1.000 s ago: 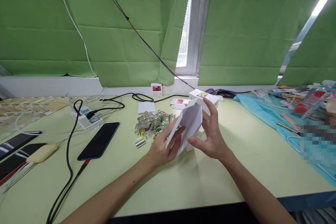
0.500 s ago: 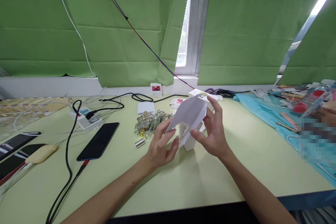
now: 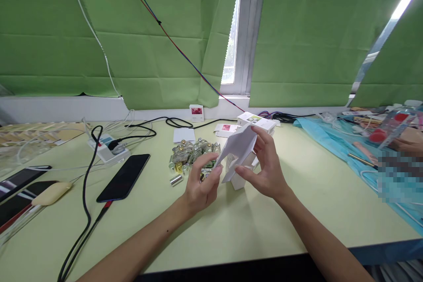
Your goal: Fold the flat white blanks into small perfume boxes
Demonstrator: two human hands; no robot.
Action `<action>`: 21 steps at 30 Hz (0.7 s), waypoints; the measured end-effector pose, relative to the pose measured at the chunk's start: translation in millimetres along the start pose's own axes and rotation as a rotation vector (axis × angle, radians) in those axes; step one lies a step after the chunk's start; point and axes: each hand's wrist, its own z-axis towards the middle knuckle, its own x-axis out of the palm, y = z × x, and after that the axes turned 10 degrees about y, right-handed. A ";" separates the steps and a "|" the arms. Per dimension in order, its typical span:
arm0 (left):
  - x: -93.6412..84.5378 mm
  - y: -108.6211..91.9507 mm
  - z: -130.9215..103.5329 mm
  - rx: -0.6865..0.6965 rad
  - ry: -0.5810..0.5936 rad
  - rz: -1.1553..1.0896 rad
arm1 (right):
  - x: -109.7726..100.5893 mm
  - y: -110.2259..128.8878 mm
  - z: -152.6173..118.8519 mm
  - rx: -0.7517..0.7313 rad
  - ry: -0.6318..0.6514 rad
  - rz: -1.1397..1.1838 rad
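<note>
Both of my hands hold a folded white card (image 3: 238, 147) above the middle of the table. My left hand (image 3: 203, 181) pinches its lower left edge between thumb and fingers. On the card's right side, my right hand (image 3: 266, 165) grips it, with fingers at the upper corner and thumb at the lower edge. A white box (image 3: 237, 181) stands on the table just behind and below the card, partly hidden by it. Left of it, beyond my left hand, lies a pile of small glass bottles (image 3: 188, 153) with shiny caps. One silver cylinder (image 3: 176, 180) lies apart, nearer to me.
Small printed boxes (image 3: 256, 120) sit behind the card. A black phone (image 3: 124, 178), cables and a power strip (image 3: 107, 149) occupy the left. Blue plastic sheeting (image 3: 325, 139) with clutter covers the right, where part of another person's hand (image 3: 408, 146) shows.
The white card has tilted and moved slightly left and down, with my right hand following. My left thumb and fingers have closed more tightly on its edge. More of the printed boxes behind is visible.
</note>
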 end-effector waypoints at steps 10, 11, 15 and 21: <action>2.7 0.8 -4.7 0.017 -0.041 -0.016 | -1.0 1.4 1.1 -0.053 0.010 -0.065; 2.8 0.9 -4.7 0.021 -0.042 -0.021 | -1.0 1.1 0.9 -0.052 0.009 -0.066; 2.7 0.4 -3.9 0.024 -0.051 -0.022 | -1.2 0.9 0.6 -0.056 0.014 -0.068; 3.3 -0.6 -4.9 0.016 -0.086 -0.008 | -1.9 1.4 0.7 -0.080 0.032 -0.092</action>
